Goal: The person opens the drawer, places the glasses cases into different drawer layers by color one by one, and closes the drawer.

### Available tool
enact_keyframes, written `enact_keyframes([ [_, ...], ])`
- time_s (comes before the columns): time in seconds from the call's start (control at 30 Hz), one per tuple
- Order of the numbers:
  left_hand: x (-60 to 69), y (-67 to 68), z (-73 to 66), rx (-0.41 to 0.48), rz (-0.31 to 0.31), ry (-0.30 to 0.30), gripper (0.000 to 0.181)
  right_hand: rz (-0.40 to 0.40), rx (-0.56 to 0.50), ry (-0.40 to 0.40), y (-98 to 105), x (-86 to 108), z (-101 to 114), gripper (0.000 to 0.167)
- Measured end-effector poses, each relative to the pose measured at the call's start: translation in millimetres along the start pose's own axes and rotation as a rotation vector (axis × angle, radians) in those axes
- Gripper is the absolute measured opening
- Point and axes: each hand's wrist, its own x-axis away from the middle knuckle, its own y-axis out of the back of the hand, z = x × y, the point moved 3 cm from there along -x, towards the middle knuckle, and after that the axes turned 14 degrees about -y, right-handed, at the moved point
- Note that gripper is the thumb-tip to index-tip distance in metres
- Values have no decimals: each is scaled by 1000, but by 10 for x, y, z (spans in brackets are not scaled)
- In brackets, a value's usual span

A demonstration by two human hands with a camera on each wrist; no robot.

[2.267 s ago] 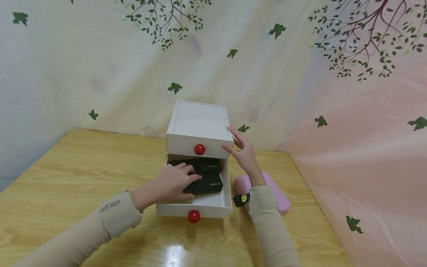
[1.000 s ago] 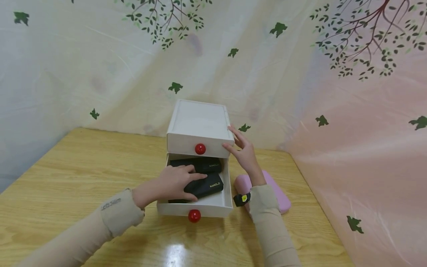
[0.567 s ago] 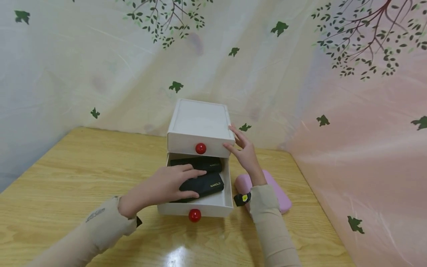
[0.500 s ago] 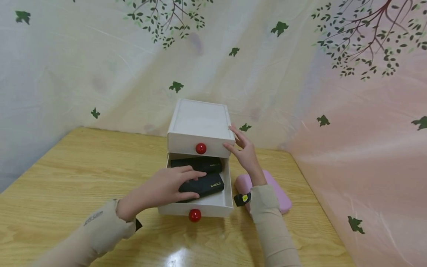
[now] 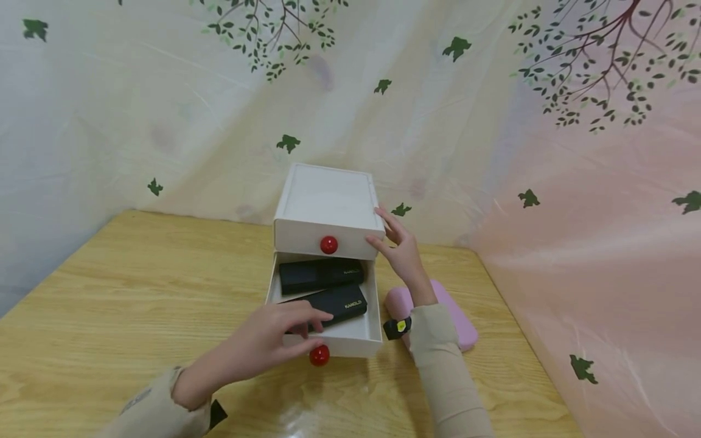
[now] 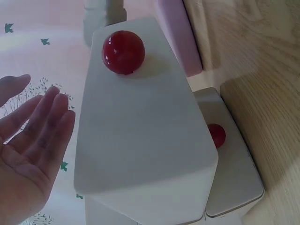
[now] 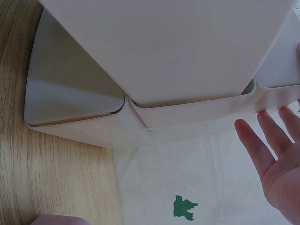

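I have the left hand [image 5: 268, 339] just above the front edge of the middle drawer [image 5: 356, 348], its fingers loosely bent and set apart from the thumb, gripping nothing. That drawer, a smooth, pale box with rounded corners, stands pulled out of a white three-tier drawer unit [image 5: 331, 194]. Inside it I can see two slim, oblong black cases with small pale lettering: the rear case [image 5: 314, 277] lies nearly straight across, while the front case [image 5: 339, 304] sits askew, its left end hidden behind the left hand. The right hand [image 5: 404, 255] touches the unit's upper right edge, fingers straight and spread, thumb by the front corner. A glossy, round red knob [image 5: 319, 356] marks the pulled-out front. My left wrist view also shows the bottom drawer [image 6: 236, 164] closed. A matte pink block [image 5: 451, 313] with softened corners lies on the wood-grained tabletop [image 5: 137, 292], partly behind the right sleeve [image 5: 446, 365].
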Motion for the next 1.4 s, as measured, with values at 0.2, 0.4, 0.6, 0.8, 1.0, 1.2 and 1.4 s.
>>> enact_keyframes([
  [0.2,95,-32,-59,96,-41,-4,23,-2,2,-12,-3,-3,2,61],
  [0.4,197,-188,-85,232,-60,63,15,-5,14,19,-10,5,-5,60],
  [0.6,301,-359,-43,386,-71,254,16,-6,-1,15,-14,13,-1,60],
  [0.8,405,-520,18,578,-93,393,20,-8,-2,15,-16,12,0,60],
  [1.0,489,-639,79,717,-131,487,30,-7,-2,12,-19,5,0,60],
  [1.2,539,-683,136,718,-156,556,33,-6,-2,11,-19,10,1,59],
  [1.4,571,-716,184,736,-169,642,37,-8,8,12,-19,8,-4,59],
])
